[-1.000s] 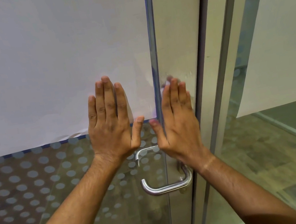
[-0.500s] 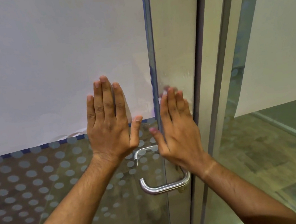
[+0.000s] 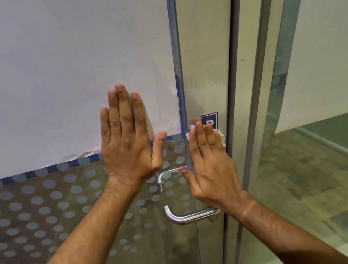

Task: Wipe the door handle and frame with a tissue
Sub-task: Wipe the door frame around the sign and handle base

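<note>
My fingers lie straight, right hand pressing the tissue against the door frame at two o'clock from the handle, left hand flat on the glass; firm, even pressure seems best.

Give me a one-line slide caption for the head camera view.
Right hand presses a white tissue flat against the pale door frame above the curved steel handle; left hand braces the frosted glass door.

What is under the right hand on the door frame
A white tissue is pressed flat against the door frame under the right hand; only its edges show past the fingers. A small blue sticker sits just above, its lower part covered.
</note>
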Motion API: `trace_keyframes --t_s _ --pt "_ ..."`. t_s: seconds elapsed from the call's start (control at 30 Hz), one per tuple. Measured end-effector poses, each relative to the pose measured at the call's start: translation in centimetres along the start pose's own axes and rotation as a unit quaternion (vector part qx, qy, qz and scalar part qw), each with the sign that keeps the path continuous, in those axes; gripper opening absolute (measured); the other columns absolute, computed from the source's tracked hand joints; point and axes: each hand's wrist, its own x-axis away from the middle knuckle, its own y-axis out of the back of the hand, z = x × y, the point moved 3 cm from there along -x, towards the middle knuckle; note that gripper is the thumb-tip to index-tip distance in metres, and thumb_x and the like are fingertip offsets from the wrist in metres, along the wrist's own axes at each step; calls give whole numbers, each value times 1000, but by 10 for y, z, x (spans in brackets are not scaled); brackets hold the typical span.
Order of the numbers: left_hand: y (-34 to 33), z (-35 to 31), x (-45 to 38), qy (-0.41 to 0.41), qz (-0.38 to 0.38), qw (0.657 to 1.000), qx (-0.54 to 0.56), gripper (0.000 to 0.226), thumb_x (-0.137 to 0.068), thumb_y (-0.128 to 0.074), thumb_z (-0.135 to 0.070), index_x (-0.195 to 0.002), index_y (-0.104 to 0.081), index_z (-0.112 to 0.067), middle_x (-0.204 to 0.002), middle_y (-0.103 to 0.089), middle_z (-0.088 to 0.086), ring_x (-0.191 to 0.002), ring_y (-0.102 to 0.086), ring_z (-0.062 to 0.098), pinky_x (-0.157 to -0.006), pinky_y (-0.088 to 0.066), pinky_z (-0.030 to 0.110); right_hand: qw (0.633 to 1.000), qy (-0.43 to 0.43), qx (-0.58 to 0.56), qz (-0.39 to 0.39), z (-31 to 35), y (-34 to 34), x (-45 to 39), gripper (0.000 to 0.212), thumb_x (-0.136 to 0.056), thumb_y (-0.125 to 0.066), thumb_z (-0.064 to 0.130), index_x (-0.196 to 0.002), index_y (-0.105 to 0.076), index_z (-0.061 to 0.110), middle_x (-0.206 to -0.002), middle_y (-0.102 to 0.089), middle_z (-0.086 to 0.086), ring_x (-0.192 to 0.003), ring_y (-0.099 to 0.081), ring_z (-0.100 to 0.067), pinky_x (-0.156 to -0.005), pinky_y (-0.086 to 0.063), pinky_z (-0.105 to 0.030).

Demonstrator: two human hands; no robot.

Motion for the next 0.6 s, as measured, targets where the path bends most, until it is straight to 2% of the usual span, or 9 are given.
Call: trace_keyframes --t_s 0.17,0.23,0.37,0.43,0.53,0.6 --pt "-1 0 1 -3 -3 1000 -7 83 -99 -37 -51 -156 -15 5 -159 -11 30 -153 8 28 -126 -2 46 994 -31 -45 -97 1 21 -50 79 -101 -35 47 -150 -9 -8 -162 1 -19 -150 9 -32 -123 1 -45" --pt "-1 0 1 -4 -2 1000 -5 83 -99 -37 -51 -156 -15 5 -159 -11 30 -153 6 29 -126 -1 46 996 -16 -35 -85 0 17 -47 78 -101 -34 47 -151 -8 -6 -162 -1 -19 -150 8 -32 -123 1 -45" --pt "-2 -1 0 -7 -5 1000 -3 83 -98 -40 -50 -155 -17 5 -158 -16 32 -152 -9 40 -126 -1 46 1000 17 2 11 -1 -5 4 80 -100 -39 48 -151 -8 -4 -162 1 -21 -151 4 -32 -123 -5 -47" --pt "-1 0 0 -3 -5 1000 -4 83 -97 -40 -50 -155 -16 5 -158 -16 32 -153 -5 35 -126 0 45 999 18 15 37 -2 -12 25 82 -98 -45 47 -151 -6 -2 -162 3 -19 -151 4 -31 -124 -5 -45" --pt "-1 1 0 0 -6 1000 -3 84 -97 -40 -50 -156 -14 4 -159 -12 30 -153 2 28 -126 1 45 1000 5 8 20 -1 -10 19 80 -100 -37 49 -151 -7 -4 -161 5 -19 -151 6 -31 -123 -3 -45" --pt "-1 0 -1 -3 -5 1000 -7 84 -98 -40 -50 -156 -14 4 -158 -12 30 -154 -2 34 -126 0 45 1000 -4 -11 -26 1 0 -6 79 -100 -34 49 -150 -6 -6 -160 8 -19 -150 8 -31 -123 0 -45"
